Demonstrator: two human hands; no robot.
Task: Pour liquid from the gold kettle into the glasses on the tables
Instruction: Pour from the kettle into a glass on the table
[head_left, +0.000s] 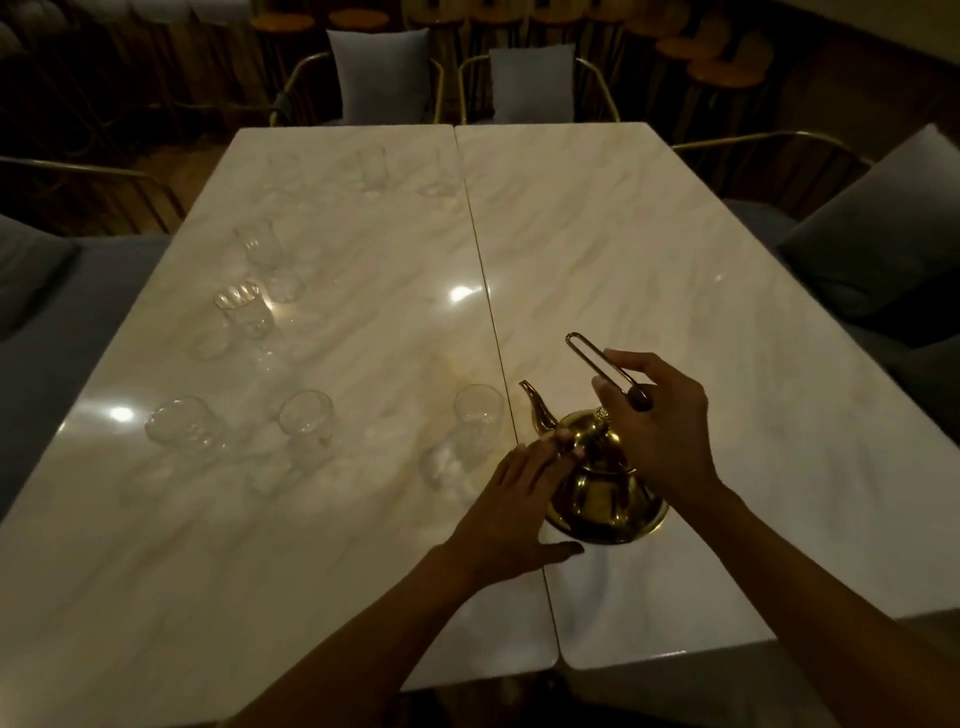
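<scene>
The gold kettle (605, 486) stood near the tables' seam, beside the nearest glass (478, 418); my right hand (657, 421) gripped its thin wire handle (597, 358); my left hand (511, 512) pressed flat-fingered against its slick, probably heavy body; the glasses looked fragile.

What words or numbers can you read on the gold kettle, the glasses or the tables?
None: no writing, label, brand or number shows anywhere in this picture.
Gold kettle: plain shiny metal, no text visible.
Glasses, such as the nearest glass: clear, no print visible; the far ones are too blurred to tell.
Marble tables: only veins and light glare, no signs.
</scene>
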